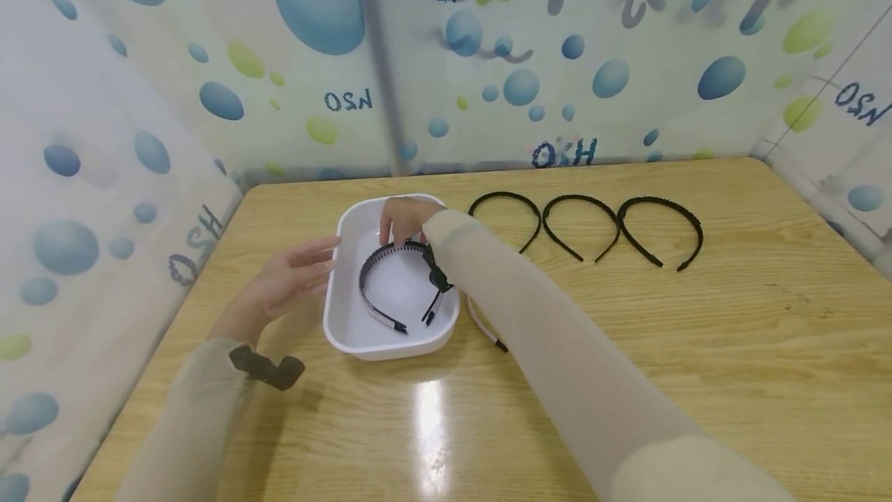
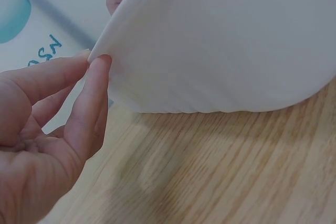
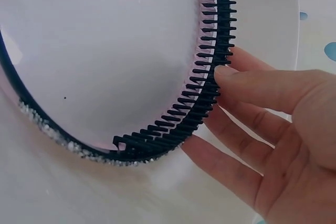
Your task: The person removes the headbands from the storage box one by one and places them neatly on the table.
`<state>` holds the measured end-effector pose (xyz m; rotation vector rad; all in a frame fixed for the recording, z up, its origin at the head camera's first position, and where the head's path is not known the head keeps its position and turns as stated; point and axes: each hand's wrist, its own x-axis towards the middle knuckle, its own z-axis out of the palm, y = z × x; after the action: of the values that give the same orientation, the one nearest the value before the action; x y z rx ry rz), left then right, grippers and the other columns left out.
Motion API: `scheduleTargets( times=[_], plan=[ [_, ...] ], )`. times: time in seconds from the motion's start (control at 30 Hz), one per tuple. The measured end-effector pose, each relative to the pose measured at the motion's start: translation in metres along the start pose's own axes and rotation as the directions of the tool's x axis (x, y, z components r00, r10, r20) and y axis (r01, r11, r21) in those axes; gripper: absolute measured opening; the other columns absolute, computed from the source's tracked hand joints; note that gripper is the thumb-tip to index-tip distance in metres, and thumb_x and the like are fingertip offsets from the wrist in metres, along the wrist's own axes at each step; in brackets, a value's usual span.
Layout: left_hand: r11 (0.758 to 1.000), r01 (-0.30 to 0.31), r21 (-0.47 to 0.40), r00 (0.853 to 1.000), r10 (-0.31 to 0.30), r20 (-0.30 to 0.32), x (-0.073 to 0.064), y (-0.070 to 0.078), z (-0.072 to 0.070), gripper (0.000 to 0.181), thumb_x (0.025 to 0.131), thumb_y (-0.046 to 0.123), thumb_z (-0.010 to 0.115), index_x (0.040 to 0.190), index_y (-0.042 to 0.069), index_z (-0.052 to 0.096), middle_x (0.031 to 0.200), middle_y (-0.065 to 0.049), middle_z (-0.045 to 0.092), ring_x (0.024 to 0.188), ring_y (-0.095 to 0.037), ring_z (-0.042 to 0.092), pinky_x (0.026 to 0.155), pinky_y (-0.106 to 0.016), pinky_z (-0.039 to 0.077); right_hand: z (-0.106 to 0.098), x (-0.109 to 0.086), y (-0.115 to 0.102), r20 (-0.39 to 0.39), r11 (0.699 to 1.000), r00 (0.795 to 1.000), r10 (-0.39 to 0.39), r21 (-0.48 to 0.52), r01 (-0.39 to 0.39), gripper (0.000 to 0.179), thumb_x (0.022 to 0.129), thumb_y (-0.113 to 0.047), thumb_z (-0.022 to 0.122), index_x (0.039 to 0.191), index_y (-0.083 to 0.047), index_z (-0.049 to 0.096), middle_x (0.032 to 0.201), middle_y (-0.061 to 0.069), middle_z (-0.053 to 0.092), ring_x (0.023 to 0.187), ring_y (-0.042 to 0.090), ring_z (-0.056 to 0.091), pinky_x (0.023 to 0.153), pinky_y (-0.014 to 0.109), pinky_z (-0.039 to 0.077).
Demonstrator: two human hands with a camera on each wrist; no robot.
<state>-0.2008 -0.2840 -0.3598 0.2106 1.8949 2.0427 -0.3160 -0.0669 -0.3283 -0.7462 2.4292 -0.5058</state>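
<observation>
A white plastic basin (image 1: 336,324) stands on the wooden table, with toothed headbands (image 1: 369,297) lying inside it. My right hand (image 1: 407,217) reaches into the basin and pinches a black toothed headband (image 3: 224,24) between thumb and fingers. Pale pink shows along its inner side, and silver glitter (image 3: 68,142) trims the lower curve. At the basin's left side, my left hand (image 1: 296,277) has thumb and fingertip on the rim, pinching it in the left wrist view, with the outer wall (image 2: 220,45) beside them.
Right of the basin, three black headbands (image 1: 502,194) (image 1: 581,197) (image 1: 699,231) lie in a row near the table's back. A pale headband (image 1: 484,324) with a dark tip is partly hidden under my right sleeve (image 1: 530,316). A patterned sheet (image 1: 488,122) hangs behind the table (image 1: 766,331).
</observation>
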Motion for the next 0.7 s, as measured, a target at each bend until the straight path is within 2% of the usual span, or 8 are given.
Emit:
scheduleTargets(
  times=[0.23, 0.47, 0.7],
  plan=[
    [1.000, 0.027, 0.002, 0.999, -0.027, -0.020, 0.001, 0.003, 0.003, 0.039, 0.092, 0.001, 0.052, 0.127, 0.016, 0.054, 0.115, -0.001, 0.051, 0.100, -0.011, 0.059, 0.088, -0.028, 0.049, -0.005, -0.011, -0.005, -0.007, 1.000, 1.000, -0.013, 0.014, 0.014, 0.023, 0.084, -0.002, 0.063, 0.095, -0.021, 0.070, 0.111, -0.001, 0.055, 0.085, 0.015, 0.050, 0.061, 0.030, 0.054],
    [1.000, 0.028, 0.012, 0.999, -0.028, -0.016, 0.001, 0.003, 0.004, 0.040, 0.092, 0.002, 0.053, 0.130, 0.015, 0.051, 0.117, -0.001, 0.049, 0.101, -0.011, 0.058, 0.090, -0.028, 0.048, -0.010, -0.023, -0.011, -0.017, 0.999, 0.999, -0.031, -0.014, 0.030, 0.025, 0.085, -0.001, 0.062, 0.101, -0.018, 0.069, 0.117, 0.000, 0.055, 0.087, 0.015, 0.052, 0.061, 0.030, 0.054],
    [0.999, 0.034, 0.037, 0.999, -0.033, -0.031, 0.000, 0.001, 0.003, 0.045, 0.093, 0.004, 0.052, 0.136, 0.009, 0.043, 0.117, 0.000, 0.049, 0.101, -0.010, 0.058, 0.090, -0.028, 0.049, -0.013, -0.032, -0.015, -0.032, 0.997, 0.997, -0.065, -0.041, 0.064, 0.026, 0.086, 0.000, 0.059, 0.104, -0.016, 0.069, 0.119, 0.002, 0.055, 0.083, 0.015, 0.052, 0.057, 0.029, 0.054]
  ],
)
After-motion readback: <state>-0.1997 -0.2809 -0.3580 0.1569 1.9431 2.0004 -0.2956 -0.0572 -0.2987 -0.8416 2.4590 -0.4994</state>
